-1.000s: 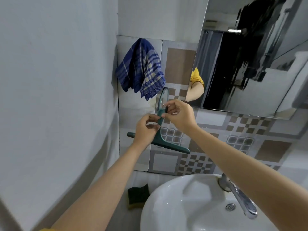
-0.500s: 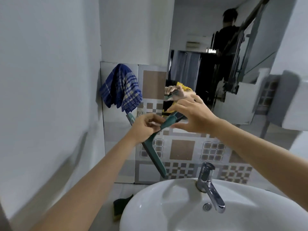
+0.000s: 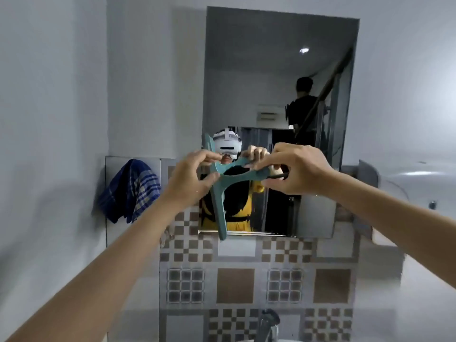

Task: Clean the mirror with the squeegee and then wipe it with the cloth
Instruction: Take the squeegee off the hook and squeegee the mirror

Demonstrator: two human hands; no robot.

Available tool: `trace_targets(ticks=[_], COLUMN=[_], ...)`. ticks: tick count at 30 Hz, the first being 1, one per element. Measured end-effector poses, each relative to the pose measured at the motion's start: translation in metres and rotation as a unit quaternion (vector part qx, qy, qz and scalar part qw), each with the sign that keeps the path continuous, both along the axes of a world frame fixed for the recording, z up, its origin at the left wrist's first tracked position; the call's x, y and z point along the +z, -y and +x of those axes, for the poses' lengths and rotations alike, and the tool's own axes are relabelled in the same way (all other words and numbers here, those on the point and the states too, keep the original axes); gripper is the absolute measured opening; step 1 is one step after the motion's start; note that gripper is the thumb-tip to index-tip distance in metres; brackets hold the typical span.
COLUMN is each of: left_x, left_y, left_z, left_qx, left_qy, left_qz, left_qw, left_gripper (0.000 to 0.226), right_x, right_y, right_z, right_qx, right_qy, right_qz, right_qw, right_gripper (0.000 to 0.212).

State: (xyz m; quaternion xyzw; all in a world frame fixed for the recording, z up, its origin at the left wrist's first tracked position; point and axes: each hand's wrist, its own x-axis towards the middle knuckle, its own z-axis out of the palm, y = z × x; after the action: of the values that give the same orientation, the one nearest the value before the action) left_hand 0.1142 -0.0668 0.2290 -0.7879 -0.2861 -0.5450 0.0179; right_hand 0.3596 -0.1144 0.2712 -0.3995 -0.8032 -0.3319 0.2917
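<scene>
A teal squeegee [image 3: 220, 208] hangs in front of the lower left part of the wall mirror [image 3: 278, 77], its blade running nearly upright and its handle pointing right. My left hand [image 3: 190, 178] pinches it where blade and handle meet. My right hand [image 3: 296, 169] grips the handle end. A blue checked cloth [image 3: 130, 191] hangs on the tiled wall left of the mirror, apart from both hands. The mirror reflects a person in a yellow top with a white headset.
Patterned brown and white tiles [image 3: 234, 285] cover the wall under the mirror. A chrome tap [image 3: 269, 324] shows at the bottom edge. A plain white wall [image 3: 49, 119] stands close on the left. A second person is reflected in the mirror's upper right.
The view has tilted up from the basin to the mirror. Both hands have lifted the squeegee from below the mirror to its lower left part, and the blade has turned nearly upright.
</scene>
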Motion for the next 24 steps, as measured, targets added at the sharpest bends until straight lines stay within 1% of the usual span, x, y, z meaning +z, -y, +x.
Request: trace_targets(ticks=[2, 5, 7, 9, 12, 14, 16, 18, 21, 24], left_x=[0.016, 0.031, 0.038, 0.044, 0.048, 0.05, 0.051, 0.05, 0.05, 0.046], left_y=[-0.008, -0.026, -0.042, -0.058, -0.079, -0.092, -0.102, -0.11, -0.119, -0.126], left_z=[0.0, -0.005, -0.009, -0.011, -0.012, -0.013, -0.014, -0.015, -0.016, -0.014], left_qx=[0.043, 0.087, 0.131, 0.171, 0.227, 0.294, 0.35, 0.37, 0.369, 0.358], left_qy=[0.027, 0.022, -0.003, -0.028, -0.067, -0.114, -0.148, -0.163, -0.169, -0.167], left_qz=[0.026, 0.08, 0.074, 0.054, 0.035, 0.02, 0.008, 0.0, -0.016, -0.01], left_qw=[0.998, 0.993, 0.989, 0.983, 0.971, 0.949, 0.925, 0.914, 0.914, 0.919], left_gripper=[0.032, 0.035, 0.04, 0.05, 0.075, 0.092, 0.102, 0.106, 0.107, 0.108], right_x=[0.03, 0.077, 0.108, 0.135, 0.168, 0.187, 0.204, 0.219, 0.238, 0.249], right_y=[-0.002, -0.008, -0.012, -0.017, -0.03, -0.037, -0.041, -0.045, -0.053, -0.062], right_z=[0.015, 0.029, 0.032, 0.031, 0.024, 0.017, 0.008, -0.001, -0.016, -0.029], right_qx=[-0.019, -0.022, -0.019, -0.013, -0.008, -0.01, -0.01, -0.01, -0.017, -0.037], right_qy=[-0.038, -0.091, -0.117, -0.129, -0.132, -0.126, -0.109, -0.094, -0.08, -0.055], right_qz=[0.037, 0.092, 0.12, 0.137, 0.167, 0.18, 0.185, 0.192, 0.203, 0.203], right_qw=[0.998, 0.991, 0.986, 0.982, 0.977, 0.976, 0.977, 0.977, 0.976, 0.977], right_gripper=[0.027, 0.027, 0.029, 0.027, 0.024, 0.023, 0.025, 0.026, 0.027, 0.031])
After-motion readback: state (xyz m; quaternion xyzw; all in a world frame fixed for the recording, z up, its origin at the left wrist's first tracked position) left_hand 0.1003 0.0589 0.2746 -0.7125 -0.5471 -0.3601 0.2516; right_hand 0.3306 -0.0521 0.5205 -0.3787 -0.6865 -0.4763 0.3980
